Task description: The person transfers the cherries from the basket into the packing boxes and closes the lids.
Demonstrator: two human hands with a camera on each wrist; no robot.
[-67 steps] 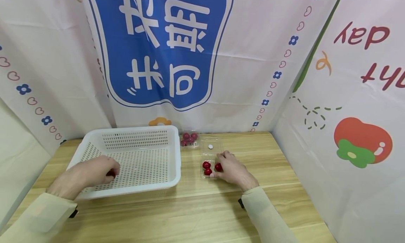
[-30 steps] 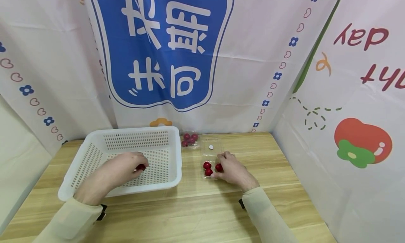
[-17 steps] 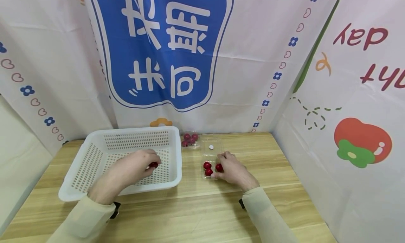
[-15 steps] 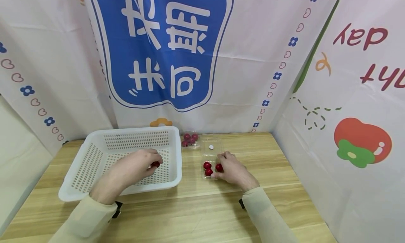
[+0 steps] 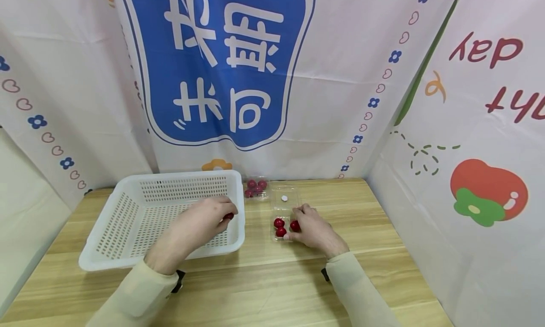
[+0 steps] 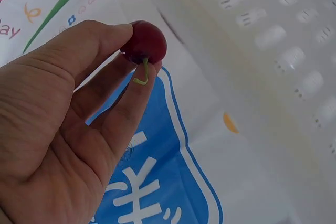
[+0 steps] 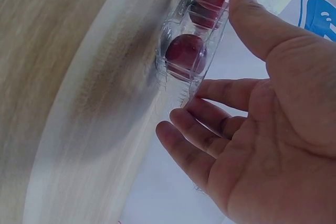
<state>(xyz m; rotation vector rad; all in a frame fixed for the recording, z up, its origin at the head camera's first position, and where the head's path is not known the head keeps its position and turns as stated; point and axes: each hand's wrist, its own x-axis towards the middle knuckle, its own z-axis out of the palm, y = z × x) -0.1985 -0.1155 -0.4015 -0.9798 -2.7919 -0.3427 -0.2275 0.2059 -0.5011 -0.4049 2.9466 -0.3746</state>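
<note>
My left hand (image 5: 197,225) pinches a dark red cherry (image 6: 147,42) between thumb and fingertips, its short green stem hanging down in the left wrist view. In the head view this hand is over the right end of a white perforated basket (image 5: 87,260). My right hand (image 5: 312,227) holds a small clear plastic box (image 7: 173,82) at its right side, thumb at the near end and fingers at the far end. Three red cherries (image 5: 279,232) sit inside, and the box's lid (image 5: 278,204) lies folded back with a white round spot on it.
Behind, between basket and lid, stands another clear box (image 5: 265,193) with several red cherries. A wooden table (image 5: 264,289) carries everything. Printed white cloth (image 5: 332,109) hangs close behind the table and along both sides.
My left hand has moved right across the basket, from its left part to its right end, carrying the cherry. The right hand and its box have stayed in place.
</note>
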